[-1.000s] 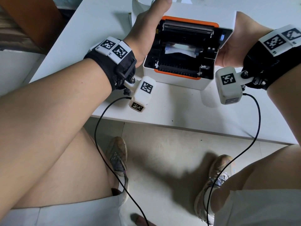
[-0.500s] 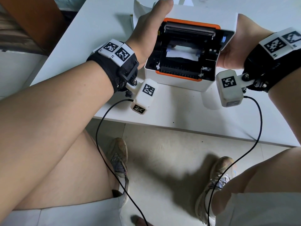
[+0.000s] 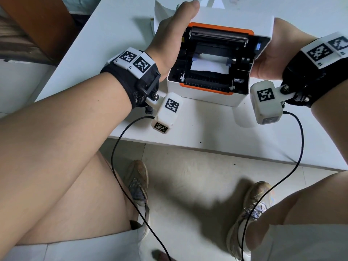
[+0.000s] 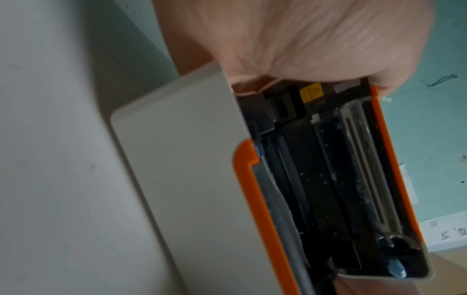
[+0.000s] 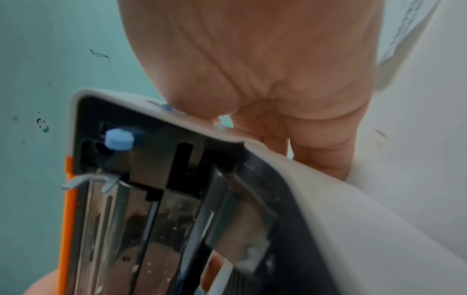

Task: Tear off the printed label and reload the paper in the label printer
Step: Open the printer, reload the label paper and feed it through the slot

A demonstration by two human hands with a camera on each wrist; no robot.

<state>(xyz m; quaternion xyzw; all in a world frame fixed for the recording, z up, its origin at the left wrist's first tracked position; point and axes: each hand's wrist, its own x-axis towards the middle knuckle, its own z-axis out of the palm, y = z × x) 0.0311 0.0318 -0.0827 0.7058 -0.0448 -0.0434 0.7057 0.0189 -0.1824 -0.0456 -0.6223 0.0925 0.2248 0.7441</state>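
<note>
While open, printer (image 3: 207, 97) between fingers (image 5: 323, 157)

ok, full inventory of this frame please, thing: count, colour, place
white box-shaped label printer with orange trim: 1, white and orange, on table, lid open
white paper strip: 1, white, inside printer bay
curled white paper sheet: 1, white, behind left hand
white tabletop: 1, white, under printer
brown wooden furniture: 1, brown, far left
worn sneakers: 2, grey-brown, on floor
wrist camera units: 2, white, black cables
left hand: 1, holds lid's left side
right hand: 1, holds lid's right side
</note>
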